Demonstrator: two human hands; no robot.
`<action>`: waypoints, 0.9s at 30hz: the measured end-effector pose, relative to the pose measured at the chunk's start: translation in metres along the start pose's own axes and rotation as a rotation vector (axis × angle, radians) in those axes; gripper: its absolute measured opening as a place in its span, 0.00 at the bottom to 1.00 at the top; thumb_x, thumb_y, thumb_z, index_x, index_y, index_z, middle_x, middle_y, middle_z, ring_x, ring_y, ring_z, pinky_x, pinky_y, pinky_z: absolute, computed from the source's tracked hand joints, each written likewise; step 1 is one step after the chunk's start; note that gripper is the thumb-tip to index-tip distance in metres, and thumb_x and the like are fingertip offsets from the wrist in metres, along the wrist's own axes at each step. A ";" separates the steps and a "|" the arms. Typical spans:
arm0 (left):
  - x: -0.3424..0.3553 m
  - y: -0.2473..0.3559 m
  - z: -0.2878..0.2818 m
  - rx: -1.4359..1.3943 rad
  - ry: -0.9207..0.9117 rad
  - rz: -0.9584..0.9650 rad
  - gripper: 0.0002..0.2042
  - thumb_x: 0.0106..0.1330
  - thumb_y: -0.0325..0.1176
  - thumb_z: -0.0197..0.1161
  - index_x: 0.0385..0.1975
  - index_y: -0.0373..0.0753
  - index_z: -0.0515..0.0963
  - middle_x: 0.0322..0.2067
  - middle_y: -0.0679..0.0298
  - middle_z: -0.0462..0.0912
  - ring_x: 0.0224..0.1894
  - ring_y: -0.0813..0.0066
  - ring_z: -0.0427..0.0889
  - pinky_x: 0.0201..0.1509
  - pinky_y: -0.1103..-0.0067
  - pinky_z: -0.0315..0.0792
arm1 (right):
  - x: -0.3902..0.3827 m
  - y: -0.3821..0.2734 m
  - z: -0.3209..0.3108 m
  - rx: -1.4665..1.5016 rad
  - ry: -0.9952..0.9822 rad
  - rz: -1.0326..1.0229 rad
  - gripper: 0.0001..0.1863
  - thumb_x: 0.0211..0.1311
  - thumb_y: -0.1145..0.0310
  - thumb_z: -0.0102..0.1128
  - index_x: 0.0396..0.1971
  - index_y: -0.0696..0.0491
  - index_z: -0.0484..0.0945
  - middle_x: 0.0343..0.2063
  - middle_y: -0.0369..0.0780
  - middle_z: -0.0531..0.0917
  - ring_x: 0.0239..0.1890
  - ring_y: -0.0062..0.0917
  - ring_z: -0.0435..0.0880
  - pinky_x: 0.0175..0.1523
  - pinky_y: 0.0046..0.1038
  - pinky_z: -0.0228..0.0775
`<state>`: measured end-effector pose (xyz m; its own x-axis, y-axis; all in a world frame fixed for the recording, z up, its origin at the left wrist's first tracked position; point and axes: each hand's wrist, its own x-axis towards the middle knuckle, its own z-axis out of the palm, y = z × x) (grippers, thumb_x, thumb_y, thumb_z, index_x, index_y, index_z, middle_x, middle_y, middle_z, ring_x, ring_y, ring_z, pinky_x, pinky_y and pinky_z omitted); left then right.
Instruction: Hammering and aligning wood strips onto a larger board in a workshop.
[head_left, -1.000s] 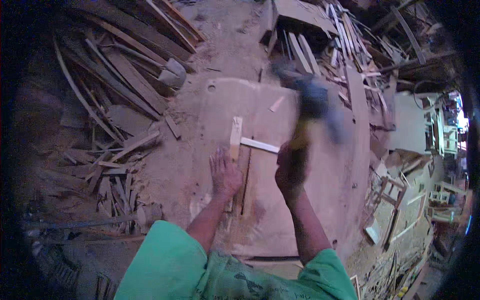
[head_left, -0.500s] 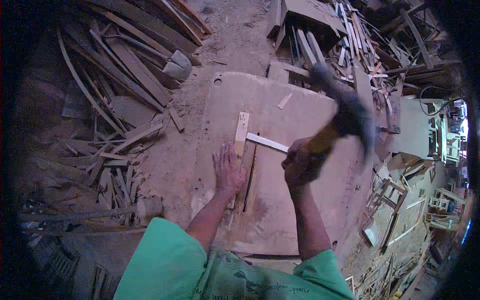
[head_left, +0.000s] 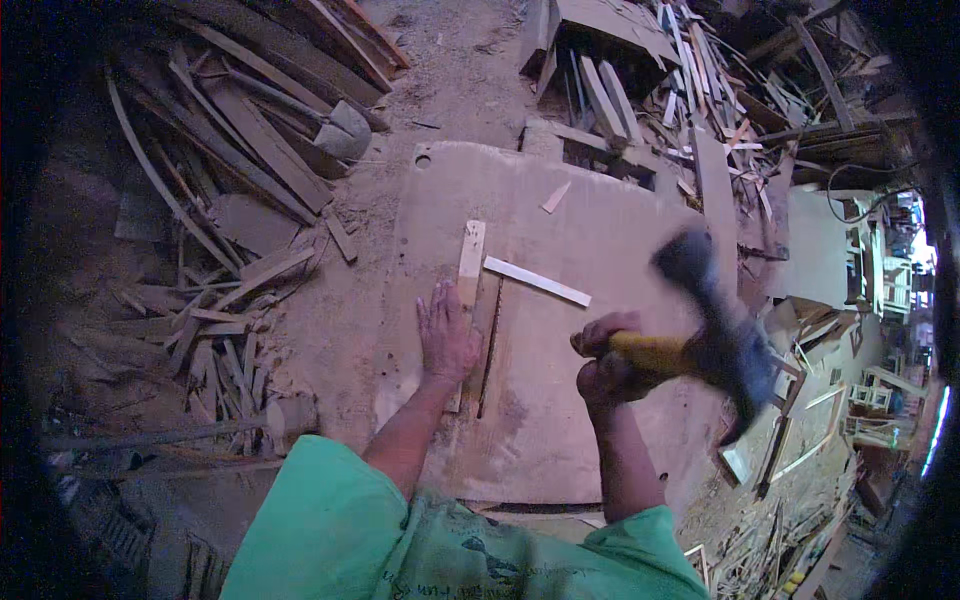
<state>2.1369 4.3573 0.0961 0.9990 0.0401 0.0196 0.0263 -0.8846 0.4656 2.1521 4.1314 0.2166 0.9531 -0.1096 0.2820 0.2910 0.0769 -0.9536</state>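
Workboard (head_left: 640, 235): left hand (head_left: 448, 338) on wood strip (head_left: 471, 252), hammer (head_left: 712, 348) well apart, near right edge.

Hammer head (head_left: 733, 345): dark, metal-looking, finish lost in blur. Hammer handle (head_left: 655, 350): yellow, matt, material unclear. Specked strip (head_left: 473, 245): bare pale wood, matt. Narrow strip (head_left: 538, 282): whitish wood, smooth-looking. Worktop (head_left: 550, 430): flat board, matt, stained. Shirt (head_left: 320, 515): green cloth. Shovel blade (head_left: 346, 130): dull grey metal. Heaped planks (head_left: 262, 148): rough wood. Ground (head_left: 450, 85): rough, matt.
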 end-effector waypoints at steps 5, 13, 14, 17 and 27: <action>0.007 -0.004 0.004 0.029 -0.091 -0.018 0.44 0.58 0.39 0.64 0.74 0.29 0.52 0.72 0.41 0.58 0.77 0.45 0.55 0.81 0.47 0.40 | 0.024 0.051 0.015 -0.987 -0.585 0.079 0.33 0.70 0.73 0.57 0.74 0.39 0.64 0.36 0.49 0.84 0.39 0.43 0.85 0.43 0.42 0.76; 0.002 0.000 -0.002 0.061 -0.024 0.044 0.45 0.60 0.39 0.63 0.75 0.29 0.47 0.73 0.42 0.58 0.77 0.44 0.54 0.81 0.47 0.40 | 0.001 0.023 0.008 -0.205 -0.237 0.029 0.31 0.69 0.65 0.62 0.71 0.43 0.67 0.28 0.45 0.78 0.30 0.35 0.80 0.38 0.36 0.75; 0.003 -0.001 -0.001 0.147 -0.037 0.088 0.46 0.61 0.39 0.63 0.76 0.29 0.46 0.73 0.42 0.58 0.77 0.44 0.54 0.81 0.47 0.39 | 0.000 0.025 0.005 -0.102 -0.239 0.022 0.31 0.68 0.64 0.63 0.70 0.45 0.68 0.29 0.47 0.79 0.32 0.36 0.81 0.39 0.36 0.75; 0.001 -0.003 0.001 -0.006 0.010 0.065 0.45 0.61 0.39 0.63 0.75 0.30 0.47 0.72 0.40 0.57 0.77 0.45 0.54 0.81 0.48 0.40 | 0.011 0.042 0.007 -0.908 -0.368 -0.127 0.25 0.72 0.65 0.57 0.68 0.43 0.69 0.33 0.47 0.83 0.35 0.45 0.83 0.37 0.46 0.75; 0.006 0.002 -0.003 -0.076 -0.003 -0.003 0.43 0.60 0.38 0.63 0.73 0.30 0.51 0.70 0.39 0.62 0.76 0.43 0.57 0.81 0.49 0.44 | -0.117 -0.016 -0.088 -1.066 -0.255 0.237 0.29 0.66 0.63 0.65 0.67 0.49 0.74 0.44 0.49 0.85 0.43 0.42 0.86 0.48 0.41 0.78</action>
<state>2.1431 4.3571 0.1003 0.9990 0.0409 0.0156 0.0264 -0.8466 0.5316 2.0291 4.0555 0.1895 0.9997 0.0113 -0.0218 -0.0027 -0.8322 -0.5544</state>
